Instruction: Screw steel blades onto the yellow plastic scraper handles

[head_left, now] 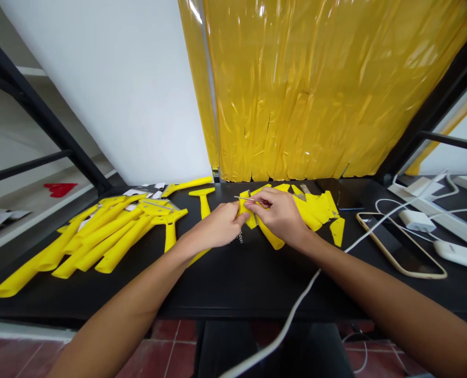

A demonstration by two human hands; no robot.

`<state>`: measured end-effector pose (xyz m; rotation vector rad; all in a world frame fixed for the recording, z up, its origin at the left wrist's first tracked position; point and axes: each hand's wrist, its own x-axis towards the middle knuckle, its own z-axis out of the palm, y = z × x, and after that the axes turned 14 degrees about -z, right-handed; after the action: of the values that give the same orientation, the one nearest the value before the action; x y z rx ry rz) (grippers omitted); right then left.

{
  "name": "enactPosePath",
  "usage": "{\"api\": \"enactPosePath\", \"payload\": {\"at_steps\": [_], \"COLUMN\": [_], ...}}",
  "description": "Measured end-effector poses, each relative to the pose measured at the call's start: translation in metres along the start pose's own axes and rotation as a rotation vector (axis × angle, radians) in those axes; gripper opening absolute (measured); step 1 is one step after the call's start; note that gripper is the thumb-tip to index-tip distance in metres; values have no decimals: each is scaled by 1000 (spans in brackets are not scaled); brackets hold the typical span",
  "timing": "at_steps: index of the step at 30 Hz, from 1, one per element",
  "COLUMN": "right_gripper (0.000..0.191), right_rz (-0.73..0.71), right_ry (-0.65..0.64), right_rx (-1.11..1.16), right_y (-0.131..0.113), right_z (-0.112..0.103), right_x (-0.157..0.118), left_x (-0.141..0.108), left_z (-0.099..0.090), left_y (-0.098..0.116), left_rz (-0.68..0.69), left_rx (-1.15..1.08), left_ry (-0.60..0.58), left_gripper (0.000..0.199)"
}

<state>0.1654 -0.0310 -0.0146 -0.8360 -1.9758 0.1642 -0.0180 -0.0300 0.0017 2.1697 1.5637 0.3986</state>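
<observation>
Long yellow plastic scraper handles (111,247) piled left on the black tabletop (225,294); loose flat yellow plastic pieces (315,210) right of them, at the left hand (217,226) and right hand (276,215), thin metal pin (243,198) in the right. Gold-rimmed dark phone (401,247) and white power strip (457,227) further right; yellow plastic sheeting (308,89) behind.

Yellow plastic sheeting (312,89) (white wall (111,89) beside)

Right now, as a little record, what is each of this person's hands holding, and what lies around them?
Left hand: pinches a yellow plastic piece
Right hand: holds a thin metal pin above that piece
Under left hand: small metal coil or chain
Table left: yellow plastic handles
Table right: flat yellow plastic pieces
Surface: black table
</observation>
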Motion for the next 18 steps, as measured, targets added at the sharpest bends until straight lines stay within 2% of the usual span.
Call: {"api": "enactPosePath", "payload": {"at_steps": [3,11,14,18], "right_gripper": [11,25,27,22], "right_rz": [61,411,426,353], "right_ry": [35,81,96,122], "right_rx": [51,550,590,472], "right_y": [1,8,8,9], "right_z": [1,7,10,11], "right_x": [0,-1,-3,-3], "left_x": [0,-1,-1,-2], "left_z": [1,0,0,0], "left_y": [-2,1,3,3], "left_rz": [0,-46,-58,-68], "left_rx": [-4,38,41,30], "left_ry": [7,-43,-40,-23], "left_gripper": [30,31,30,32]}}
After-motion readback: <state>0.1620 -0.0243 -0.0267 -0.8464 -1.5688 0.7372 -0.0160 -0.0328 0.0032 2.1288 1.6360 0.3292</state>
